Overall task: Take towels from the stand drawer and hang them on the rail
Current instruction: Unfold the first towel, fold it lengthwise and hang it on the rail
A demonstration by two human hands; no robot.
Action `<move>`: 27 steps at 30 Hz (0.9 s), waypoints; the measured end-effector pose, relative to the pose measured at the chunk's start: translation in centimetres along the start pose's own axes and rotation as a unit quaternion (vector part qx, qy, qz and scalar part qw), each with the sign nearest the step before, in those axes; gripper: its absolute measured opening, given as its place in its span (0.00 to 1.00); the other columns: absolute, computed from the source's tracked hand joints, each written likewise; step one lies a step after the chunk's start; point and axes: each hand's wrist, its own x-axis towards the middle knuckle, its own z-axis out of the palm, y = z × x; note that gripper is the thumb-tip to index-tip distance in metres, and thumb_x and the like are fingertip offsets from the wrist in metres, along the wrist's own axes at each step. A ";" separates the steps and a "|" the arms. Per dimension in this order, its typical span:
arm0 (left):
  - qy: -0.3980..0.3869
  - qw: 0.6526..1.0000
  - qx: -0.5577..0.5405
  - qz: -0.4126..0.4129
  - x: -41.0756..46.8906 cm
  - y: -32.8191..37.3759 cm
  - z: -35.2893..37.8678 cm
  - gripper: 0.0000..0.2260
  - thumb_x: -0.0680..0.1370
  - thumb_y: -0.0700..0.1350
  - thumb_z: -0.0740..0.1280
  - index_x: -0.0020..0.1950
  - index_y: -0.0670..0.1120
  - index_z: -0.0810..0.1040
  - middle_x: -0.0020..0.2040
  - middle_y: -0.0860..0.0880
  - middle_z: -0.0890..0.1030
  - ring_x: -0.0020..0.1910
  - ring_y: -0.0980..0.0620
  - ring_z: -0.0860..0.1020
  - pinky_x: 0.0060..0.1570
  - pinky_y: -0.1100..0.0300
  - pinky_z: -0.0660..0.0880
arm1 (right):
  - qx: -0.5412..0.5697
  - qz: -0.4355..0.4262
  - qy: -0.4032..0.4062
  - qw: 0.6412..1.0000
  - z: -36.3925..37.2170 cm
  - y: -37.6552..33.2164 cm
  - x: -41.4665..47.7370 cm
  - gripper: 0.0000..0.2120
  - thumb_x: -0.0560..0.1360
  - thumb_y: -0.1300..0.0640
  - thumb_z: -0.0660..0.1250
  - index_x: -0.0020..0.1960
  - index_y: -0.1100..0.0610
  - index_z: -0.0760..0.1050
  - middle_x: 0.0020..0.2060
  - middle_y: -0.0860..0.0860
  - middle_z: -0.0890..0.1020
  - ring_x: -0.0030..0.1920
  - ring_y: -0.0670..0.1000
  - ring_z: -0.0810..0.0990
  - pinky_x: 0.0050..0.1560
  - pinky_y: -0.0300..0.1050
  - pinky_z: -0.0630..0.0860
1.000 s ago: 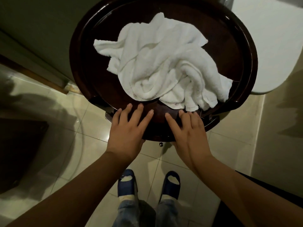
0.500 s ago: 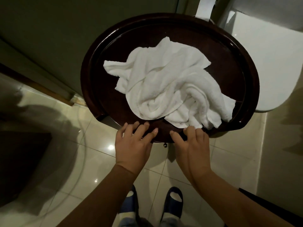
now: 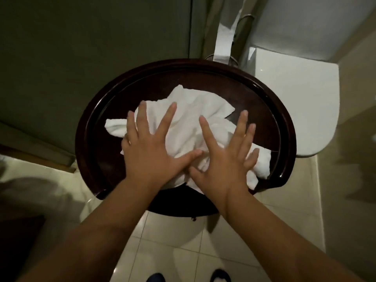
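A crumpled white towel [image 3: 193, 110] lies in a heap on the round dark wooden top of the stand [image 3: 89, 139]. My left hand [image 3: 148, 151] is spread flat over the towel's left part, fingers apart. Over the towel's right part my right hand [image 3: 221, 157] is spread the same way, its thumb near the left thumb. Neither hand grips the cloth. Below the top, the stand's front [image 3: 177, 206] shows a small knob [image 3: 193, 219]. No rail is in view.
A white toilet lid [image 3: 305, 102] is right of the stand. A strip of toilet paper [image 3: 223, 37] hangs behind it. A dark door or wall [image 3: 81, 47] stands at the left. Pale floor tiles [image 3: 193, 257] and my blue slippers [image 3: 156, 277] are below.
Both hands have moved forward from the stand's front edge onto the towel, with fingers spread. The view has tilted up, so the stand sits lower in the frame.
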 end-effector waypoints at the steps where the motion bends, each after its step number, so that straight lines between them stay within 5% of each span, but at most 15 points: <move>1: -0.041 0.999 0.010 -0.011 0.7 -0.3 0.7 0.49 0.63 0.84 0.57 0.80 0.69 0.44 0.83 0.46 0.40 0.81 0.37 0.47 0.72 0.33 0.60 | 0.001 0.016 -0.041 0.999 0.4 0.1 0.5 0.46 0.70 0.34 0.69 0.76 0.26 0.41 0.79 0.54 0.31 0.79 0.63 0.31 0.73 0.75 0.44; 4: -0.072 0.996 0.041 -0.017 0.5 -0.9 2.5 0.45 0.63 0.83 0.59 0.76 0.67 0.60 0.83 0.44 0.46 0.77 0.37 0.59 0.70 0.38 0.65 | 0.010 0.042 -0.120 0.992 1.4 0.6 0.9 0.41 0.72 0.36 0.70 0.76 0.29 0.48 0.80 0.52 0.45 0.80 0.61 0.40 0.75 0.70 0.50; 8: -0.020 0.999 0.015 -0.024 -0.8 -0.7 3.2 0.36 0.61 0.77 0.65 0.63 0.60 0.74 0.75 0.44 0.64 0.66 0.40 0.70 0.60 0.42 0.72 | -0.006 0.025 -0.091 0.996 1.0 0.7 0.2 0.32 0.76 0.41 0.66 0.75 0.32 0.54 0.75 0.55 0.56 0.73 0.60 0.57 0.67 0.58 0.66; 13: -0.072 0.988 -0.085 -0.108 -2.7 2.1 2.8 0.22 0.64 0.64 0.65 0.56 0.58 0.75 0.59 0.50 0.71 0.56 0.45 0.75 0.53 0.48 0.75 | 0.060 0.025 -0.069 0.996 2.1 0.0 -0.9 0.26 0.74 0.33 0.49 0.69 0.37 0.66 0.68 0.49 0.71 0.66 0.52 0.67 0.66 0.44 0.67; 18: -0.070 0.980 -0.149 -0.115 -5.4 3.4 1.3 0.18 0.67 0.59 0.71 0.54 0.58 0.75 0.58 0.54 0.70 0.48 0.50 0.77 0.42 0.59 0.71 | 0.064 -0.028 -0.038 0.997 0.3 1.3 -3.0 0.18 0.75 0.44 0.64 0.65 0.38 0.71 0.65 0.48 0.74 0.63 0.50 0.70 0.66 0.47 0.73; 27: 0.054 0.982 -0.165 -0.073 -2.6 4.7 -12.9 0.15 0.66 0.58 0.71 0.50 0.59 0.74 0.56 0.55 0.70 0.43 0.53 0.76 0.40 0.56 0.78 | 0.102 -0.148 0.043 0.983 -12.0 -6.8 -0.8 0.17 0.75 0.41 0.65 0.63 0.42 0.74 0.62 0.45 0.76 0.62 0.48 0.72 0.66 0.47 0.72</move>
